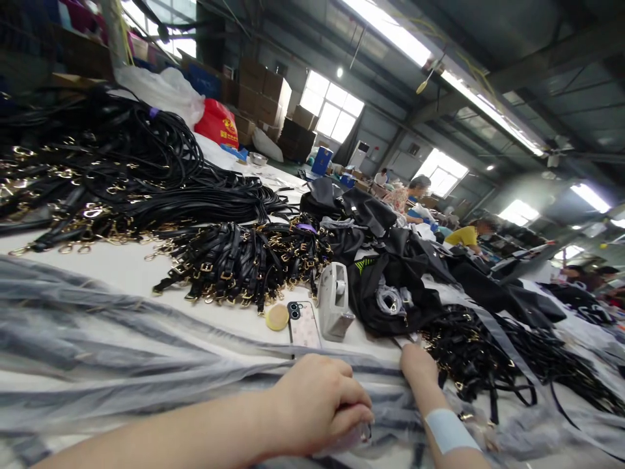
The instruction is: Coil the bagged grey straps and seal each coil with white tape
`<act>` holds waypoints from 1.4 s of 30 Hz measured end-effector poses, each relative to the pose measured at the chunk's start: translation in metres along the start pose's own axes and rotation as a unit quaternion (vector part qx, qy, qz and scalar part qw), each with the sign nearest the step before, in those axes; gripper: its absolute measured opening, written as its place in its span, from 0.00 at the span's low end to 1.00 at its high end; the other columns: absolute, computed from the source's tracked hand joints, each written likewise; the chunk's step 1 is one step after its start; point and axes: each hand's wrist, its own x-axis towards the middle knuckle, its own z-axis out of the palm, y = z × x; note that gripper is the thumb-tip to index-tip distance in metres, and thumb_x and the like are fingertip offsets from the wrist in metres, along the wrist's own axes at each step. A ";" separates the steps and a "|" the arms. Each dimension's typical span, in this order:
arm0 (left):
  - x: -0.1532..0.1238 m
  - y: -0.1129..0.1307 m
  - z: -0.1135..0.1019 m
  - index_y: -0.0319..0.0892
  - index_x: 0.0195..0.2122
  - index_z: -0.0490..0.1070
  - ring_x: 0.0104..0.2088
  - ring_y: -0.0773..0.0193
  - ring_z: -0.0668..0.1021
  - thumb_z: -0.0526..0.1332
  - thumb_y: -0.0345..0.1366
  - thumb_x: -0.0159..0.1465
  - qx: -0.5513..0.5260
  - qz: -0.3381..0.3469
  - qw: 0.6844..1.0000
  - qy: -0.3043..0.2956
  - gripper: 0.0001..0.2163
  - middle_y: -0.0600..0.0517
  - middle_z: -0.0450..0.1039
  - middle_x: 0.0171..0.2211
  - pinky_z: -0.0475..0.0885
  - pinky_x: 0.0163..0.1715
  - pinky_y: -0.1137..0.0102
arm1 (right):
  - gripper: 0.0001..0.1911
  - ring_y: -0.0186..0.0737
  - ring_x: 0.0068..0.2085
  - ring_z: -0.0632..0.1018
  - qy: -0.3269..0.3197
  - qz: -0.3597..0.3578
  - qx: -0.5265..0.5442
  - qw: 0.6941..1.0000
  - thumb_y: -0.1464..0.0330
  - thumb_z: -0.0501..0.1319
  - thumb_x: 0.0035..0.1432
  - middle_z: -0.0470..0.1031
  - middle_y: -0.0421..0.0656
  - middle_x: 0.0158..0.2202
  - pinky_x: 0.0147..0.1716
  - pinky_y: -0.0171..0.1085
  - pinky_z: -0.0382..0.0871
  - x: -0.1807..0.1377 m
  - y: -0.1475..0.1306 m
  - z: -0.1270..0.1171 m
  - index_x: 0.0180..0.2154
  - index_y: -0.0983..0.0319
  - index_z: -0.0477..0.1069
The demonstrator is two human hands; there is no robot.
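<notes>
The left hand (325, 402) curls its fingers closed around clear plastic (350, 444) above plastic-covered dark strips (146, 365) on the white table (127, 268), while the right hand (418, 365), fingers too hidden to tell, reaches beside black straps (466, 348) and a black bag (420, 303).

The worker's left hand (322, 400) curls over translucent plastic (146, 345), its fingers closed around a small shiny thing (364, 432), too blurred to make out. The right hand (418, 361) stretches out beside a pile of black straps (471, 348). On the white desk (122, 270), a phone (303, 329) lies between a round yellow disc (277, 317) and an upright grey-white device (336, 303). Farther back, a person in yellow (463, 236) leans forward.
</notes>
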 end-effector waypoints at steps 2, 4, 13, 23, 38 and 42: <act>-0.001 0.002 -0.002 0.53 0.42 0.79 0.29 0.63 0.77 0.57 0.44 0.67 -0.005 0.006 1.000 0.009 0.11 0.54 0.76 0.29 0.64 0.26 0.71 | 0.09 0.39 0.39 0.79 0.018 0.002 -0.002 1.000 0.65 0.61 0.65 0.77 0.43 0.40 0.42 0.44 0.75 -0.004 0.010 -0.011 0.40 0.65 0.73; -0.002 0.005 -0.004 0.53 0.42 0.79 0.29 0.64 0.77 0.57 0.44 0.67 -0.009 0.015 1.000 0.016 0.11 0.54 0.76 0.29 0.64 0.26 0.72 | 0.07 0.40 0.42 0.78 0.052 0.004 0.003 0.999 0.67 0.61 0.65 0.77 0.43 0.40 0.45 0.46 0.74 -0.011 0.022 -0.027 0.39 0.66 0.73; -0.003 0.004 -0.028 0.47 0.41 0.80 0.33 0.62 0.78 0.56 0.42 0.68 -0.044 0.013 0.993 0.108 0.13 0.51 0.79 0.33 0.69 0.34 0.70 | 0.19 0.47 0.40 0.82 0.126 -0.012 0.259 0.958 0.60 0.53 0.65 0.82 0.48 0.39 0.36 0.38 0.73 -0.104 0.032 -0.074 0.44 0.62 0.78; -0.007 0.000 -0.038 0.45 0.39 0.81 0.36 0.63 0.80 0.58 0.41 0.67 -0.148 -0.002 0.969 0.200 0.12 0.52 0.82 0.35 0.69 0.36 0.71 | 0.23 0.46 0.32 0.81 0.205 -0.029 0.437 0.875 0.49 0.57 0.59 0.81 0.46 0.30 0.32 0.39 0.74 -0.215 -0.030 -0.052 0.35 0.61 0.80; -0.004 0.005 -0.018 0.43 0.41 0.80 0.40 0.61 0.81 0.58 0.41 0.67 -0.190 -0.047 0.954 0.225 0.12 0.50 0.82 0.40 0.72 0.41 0.70 | 0.24 0.28 0.15 0.59 0.059 0.090 0.777 0.620 0.48 0.66 0.53 0.61 0.31 0.15 0.13 0.29 0.50 -0.310 -0.083 -0.085 0.38 0.61 0.71; -0.002 0.000 -0.022 0.43 0.40 0.80 0.40 0.61 0.81 0.58 0.41 0.67 -0.191 -0.044 0.951 0.238 0.12 0.51 0.82 0.39 0.72 0.40 0.70 | 0.20 0.36 0.23 0.71 0.203 0.076 0.657 0.722 0.50 0.61 0.59 0.74 0.40 0.25 0.24 0.35 0.66 -0.290 -0.065 -0.073 0.39 0.61 0.73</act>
